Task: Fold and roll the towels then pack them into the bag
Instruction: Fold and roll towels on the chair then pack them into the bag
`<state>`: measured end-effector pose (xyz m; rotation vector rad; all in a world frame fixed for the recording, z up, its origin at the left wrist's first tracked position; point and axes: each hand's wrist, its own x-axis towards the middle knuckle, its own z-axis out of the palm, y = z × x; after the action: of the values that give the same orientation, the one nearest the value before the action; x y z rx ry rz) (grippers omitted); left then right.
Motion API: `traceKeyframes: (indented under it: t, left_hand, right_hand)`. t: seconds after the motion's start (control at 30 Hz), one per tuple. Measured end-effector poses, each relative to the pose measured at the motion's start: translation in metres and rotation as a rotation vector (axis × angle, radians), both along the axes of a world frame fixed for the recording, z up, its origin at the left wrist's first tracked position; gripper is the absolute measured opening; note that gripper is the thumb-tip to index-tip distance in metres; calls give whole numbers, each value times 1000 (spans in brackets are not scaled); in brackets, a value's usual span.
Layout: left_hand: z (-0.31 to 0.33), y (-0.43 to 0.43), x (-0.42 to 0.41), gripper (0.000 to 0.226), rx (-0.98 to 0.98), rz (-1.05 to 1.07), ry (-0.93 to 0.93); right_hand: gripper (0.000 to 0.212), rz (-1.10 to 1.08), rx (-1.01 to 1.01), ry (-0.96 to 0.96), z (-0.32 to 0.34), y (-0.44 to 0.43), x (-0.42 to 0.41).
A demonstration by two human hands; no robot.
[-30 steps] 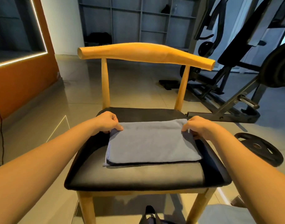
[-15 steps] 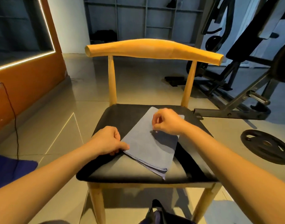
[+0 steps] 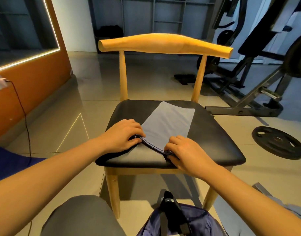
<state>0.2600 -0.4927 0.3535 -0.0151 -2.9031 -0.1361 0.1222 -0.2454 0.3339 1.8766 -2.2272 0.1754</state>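
Observation:
A folded grey-blue towel (image 3: 168,123) lies lengthwise on the black seat of a wooden chair (image 3: 214,138), its short near edge toward me. My left hand (image 3: 124,133) pinches the left corner of that near edge with curled fingers. My right hand (image 3: 182,150) pinches the right corner, close to the seat's front rim. The edge between my hands is lifted slightly into a thin fold. A dark blue bag (image 3: 180,220) with a black strap stands on the floor below the chair, at the bottom of the view.
A black weight plate (image 3: 276,142) lies on the floor to the right, with a weight bench frame (image 3: 245,99) behind it. More grey cloth (image 3: 272,200) lies on the floor at lower right. An orange wall and a black cable (image 3: 25,120) are at the left.
The towel has been turned from crosswise to lengthwise on the seat. Both hands moved from its far corners to its near edge, which they now pinch. The view has shifted downward and left.

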Motion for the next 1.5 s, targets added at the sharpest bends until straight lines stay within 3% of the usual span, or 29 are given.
traceKeyframes:
  t: [0.07, 0.13, 0.3, 0.43, 0.47, 0.53, 0.6, 0.67, 0.8, 0.93, 1.03, 1.2, 1.3, 1.4, 1.5]
  left_hand:
    - [-5, 2, -1, 24, -76, -18, 48]
    - [-6, 5, -2, 23, -24, 22, 70]
    - [-1, 19, -6, 26, 250, 109, -110]
    - [-1, 24, -15, 14, 591, 241, -118]
    - [0, 23, -16, 10, 676, 281, -83]
    - [-3, 20, -17, 10, 687, 314, 7]
    - [-10, 17, -14, 10, 504, 292, 146]
    - [-17, 15, -6, 14, 318, 203, 240]
    - [-25, 1, 10, 38, 234, 70, 147]
    - [-24, -1, 6, 33, 265, 111, 103]
    - [-17, 7, -5, 18, 339, 170, 35]
    - [-13, 14, -20, 42, 328, 271, -78]
    - [-11, 16, -26, 35, 435, 372, 65]
    - [-13, 17, -24, 20, 386, 315, 244]
    - [-19, 13, -16, 28, 325, 161, 242]
  right_hand:
    - [10, -36, -54, -25, -4, -1, 0]
    - [9, -111, -112, -155, -3, -2, 2]
    - [11, -371, -109, -626, 12, -3, -9]
    - [10, -416, -160, -745, 9, -1, -18]
    - [9, -411, -183, -714, 6, 0, -18]
    - [7, -376, -242, -454, -1, 3, -18]
    - [6, -288, -288, -155, -7, 6, -18]
    - [6, -196, -284, -20, -9, 12, -18]
    - [25, -136, -174, 21, -12, 21, -17]
    - [15, -181, -170, -1, -10, 15, -18]
    - [21, -249, -120, -153, 0, 12, -19]
    - [39, -382, -14, -312, 3, 9, -26]
    - [29, -420, -116, -185, 2, 9, -28]
    - [8, -287, -260, -34, -1, 14, -27]
    - [18, -212, -210, 53, -6, 20, -24]
